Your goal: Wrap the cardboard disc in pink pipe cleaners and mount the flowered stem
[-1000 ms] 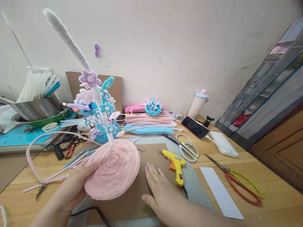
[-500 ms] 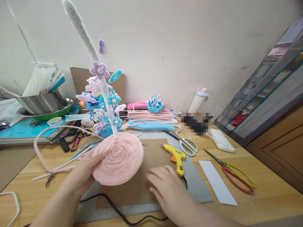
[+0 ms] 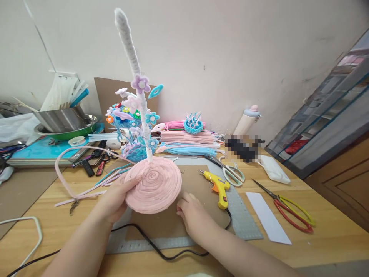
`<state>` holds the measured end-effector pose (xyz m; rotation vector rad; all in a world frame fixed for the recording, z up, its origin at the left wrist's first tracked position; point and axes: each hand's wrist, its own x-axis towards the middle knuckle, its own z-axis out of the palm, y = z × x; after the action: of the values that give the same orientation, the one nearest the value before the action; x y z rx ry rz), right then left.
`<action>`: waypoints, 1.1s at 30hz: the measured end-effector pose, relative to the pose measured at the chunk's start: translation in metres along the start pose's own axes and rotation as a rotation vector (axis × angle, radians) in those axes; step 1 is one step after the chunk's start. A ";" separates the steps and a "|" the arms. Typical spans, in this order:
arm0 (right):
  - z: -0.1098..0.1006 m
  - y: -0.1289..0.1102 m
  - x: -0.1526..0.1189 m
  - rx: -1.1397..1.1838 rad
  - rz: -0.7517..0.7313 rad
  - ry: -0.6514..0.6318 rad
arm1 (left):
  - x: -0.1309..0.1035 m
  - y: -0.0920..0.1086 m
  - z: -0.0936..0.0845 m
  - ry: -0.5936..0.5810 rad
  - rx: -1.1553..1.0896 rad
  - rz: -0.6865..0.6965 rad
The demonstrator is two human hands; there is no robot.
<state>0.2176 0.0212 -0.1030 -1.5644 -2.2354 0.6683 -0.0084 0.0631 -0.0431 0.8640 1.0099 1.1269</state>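
Currently steadying: left hand (image 3: 113,200) clamped on pink disc (image 3: 161,190); right hand (image 3: 194,215) apart, curled, contents unclear. Moving pink disc calls for firm grip.

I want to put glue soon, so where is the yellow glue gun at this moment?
In the head view, the yellow glue gun lies right of centre, beyond the right hand, just nearer than the white-handled scissors.

head-worn view | looks forward and down | close over tabletop (image 3: 331,242), wall (image 3: 230,57) beyond
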 end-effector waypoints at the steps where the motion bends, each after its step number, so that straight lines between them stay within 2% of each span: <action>1: 0.001 0.000 0.000 -0.001 -0.011 -0.004 | 0.000 0.000 0.000 -0.006 0.001 0.004; 5: -0.006 -0.001 -0.006 0.053 -0.010 0.030 | 0.000 0.000 -0.001 -0.014 -0.001 0.013; 9: -0.015 -0.013 -0.010 0.161 -0.007 0.087 | 0.001 0.000 -0.003 0.011 -0.005 0.023; 14: 0.006 -0.035 0.010 0.237 -0.144 -0.031 | 0.000 0.001 -0.001 0.007 0.010 0.055; 18: 0.023 -0.037 0.024 0.230 -0.160 -0.042 | 0.000 0.001 -0.002 0.005 0.003 0.066; 23: 0.030 -0.033 0.028 0.229 -0.190 -0.067 | 0.001 -0.003 -0.004 -0.002 -0.011 0.037; 28: 0.039 -0.041 0.040 0.292 -0.211 -0.040 | 0.002 -0.005 -0.003 -0.005 -0.020 0.027; 33: 0.033 -0.048 0.044 0.318 -0.226 0.017 | 0.001 -0.003 -0.001 -0.003 -0.027 0.033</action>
<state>0.1478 0.0427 -0.1045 -1.1420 -2.1248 0.8863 -0.0087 0.0630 -0.0468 0.8628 0.9795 1.1644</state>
